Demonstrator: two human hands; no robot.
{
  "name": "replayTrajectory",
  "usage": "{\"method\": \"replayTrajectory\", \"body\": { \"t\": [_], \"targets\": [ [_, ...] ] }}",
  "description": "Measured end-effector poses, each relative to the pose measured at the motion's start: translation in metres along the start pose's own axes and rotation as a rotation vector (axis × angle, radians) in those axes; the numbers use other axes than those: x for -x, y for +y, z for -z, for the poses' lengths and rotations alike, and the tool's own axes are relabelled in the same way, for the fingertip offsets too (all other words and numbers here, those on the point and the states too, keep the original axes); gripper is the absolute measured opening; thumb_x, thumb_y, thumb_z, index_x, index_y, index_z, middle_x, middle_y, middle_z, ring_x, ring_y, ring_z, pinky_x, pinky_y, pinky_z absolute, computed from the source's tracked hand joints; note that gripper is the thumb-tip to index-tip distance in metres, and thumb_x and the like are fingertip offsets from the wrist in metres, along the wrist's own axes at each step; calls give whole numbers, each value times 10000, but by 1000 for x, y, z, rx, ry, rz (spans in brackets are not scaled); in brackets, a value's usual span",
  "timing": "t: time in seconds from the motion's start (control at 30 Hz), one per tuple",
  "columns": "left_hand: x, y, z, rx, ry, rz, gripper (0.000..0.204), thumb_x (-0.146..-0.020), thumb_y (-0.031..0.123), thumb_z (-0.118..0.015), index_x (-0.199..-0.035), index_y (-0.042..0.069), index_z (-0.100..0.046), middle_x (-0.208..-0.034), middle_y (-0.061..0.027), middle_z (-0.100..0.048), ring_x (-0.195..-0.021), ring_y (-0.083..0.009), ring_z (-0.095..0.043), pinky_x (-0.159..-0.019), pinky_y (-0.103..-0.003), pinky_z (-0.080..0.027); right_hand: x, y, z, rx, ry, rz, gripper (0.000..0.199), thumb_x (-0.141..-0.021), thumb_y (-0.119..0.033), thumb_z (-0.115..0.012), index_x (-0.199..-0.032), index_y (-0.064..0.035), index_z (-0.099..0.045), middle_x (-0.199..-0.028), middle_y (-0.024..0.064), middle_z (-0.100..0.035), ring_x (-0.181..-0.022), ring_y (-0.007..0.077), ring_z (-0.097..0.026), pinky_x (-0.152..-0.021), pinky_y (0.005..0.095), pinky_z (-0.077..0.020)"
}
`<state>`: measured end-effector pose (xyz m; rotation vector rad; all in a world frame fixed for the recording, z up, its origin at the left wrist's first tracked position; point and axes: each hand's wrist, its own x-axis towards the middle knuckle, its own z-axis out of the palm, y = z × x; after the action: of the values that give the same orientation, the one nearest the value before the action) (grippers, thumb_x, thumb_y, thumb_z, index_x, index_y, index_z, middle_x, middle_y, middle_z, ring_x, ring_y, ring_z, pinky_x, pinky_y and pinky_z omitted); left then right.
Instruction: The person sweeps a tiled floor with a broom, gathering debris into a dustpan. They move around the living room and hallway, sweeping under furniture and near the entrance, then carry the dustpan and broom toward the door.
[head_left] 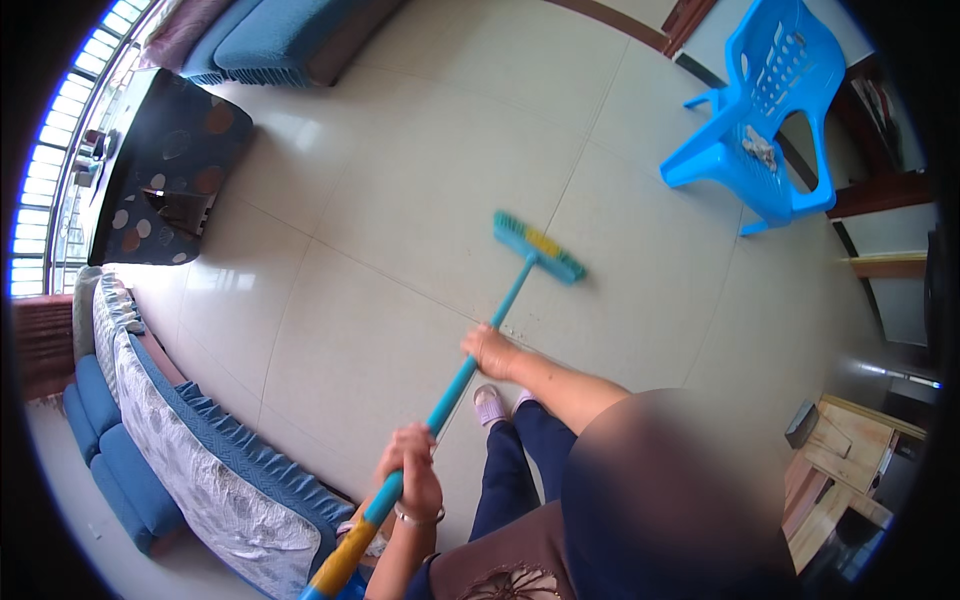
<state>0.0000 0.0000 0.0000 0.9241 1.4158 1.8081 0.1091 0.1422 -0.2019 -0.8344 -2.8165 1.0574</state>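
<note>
Both hands (pixel 412 466) (pixel 490 352) curl closed around the broom handle (pixel 452 392).

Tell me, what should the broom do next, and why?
Maybe pull the broom back a little toward the shoes, because little bits lie on the floor between its brush and those shoes.

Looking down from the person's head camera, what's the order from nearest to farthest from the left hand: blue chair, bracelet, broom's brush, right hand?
From the left hand:
1. Bracelet: on the left wrist.
2. Right hand: farther along the broom handle.
3. Brush: at the broom's far end.
4. Blue chair: off to the upper right.
</note>
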Motion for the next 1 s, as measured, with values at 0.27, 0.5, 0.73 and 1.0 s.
{"method": "replayTrajectory", "body": {
  "t": [0.27, 0.5, 0.73, 1.0],
  "targets": [
    [-13, 34, 13, -9, -116, -127, 287, -903, 202, -500, -664, 46, -471, -630, -72, -518, -685, -232, -550, -784, -451, -459, 7, -27, 74, 47, 28, 88, 103, -658, -47, -608, -739, -101, -574, -827, 100, -595, -868, 293, -562, -725, 397, -485],
    [-28, -32, -27, -167, -171, -56, 111, -839, -15, -505, -731, 10, -517, -789, -102, -596, -868, -249, -597, -894, -433, -426, -15, 39, 68, 107, 375, -149, 114, -677, -90, -642, -711, -97, -533, -767, 107, -553, -807, 319, -530, -745, 400, -449],
    [0, 12, 1, -10, 49, -79, 272, -900, 51, -415, -629, 38, -402, -604, -61, -469, -585, -175, -449, -568, -321, -376, -11, -25, -1, -81, 184, 117, 98, -645, -142, -621, -639, -137, -523, -703, 104, -566, -774, 314, -562, -713, 397, -452],
    [-24, 62, -11, 54, -48, -268, 279, -907, 75, -411, -630, 41, -427, -582, -58, -461, -548, -168, -432, -568, -334, -401, -1, -65, 78, -26, 70, 203, 91, -684, -132, -642, -704, -111, -556, -759, 70, -607, -804, 282, -586, -718, 387, -486]
  ]
}}
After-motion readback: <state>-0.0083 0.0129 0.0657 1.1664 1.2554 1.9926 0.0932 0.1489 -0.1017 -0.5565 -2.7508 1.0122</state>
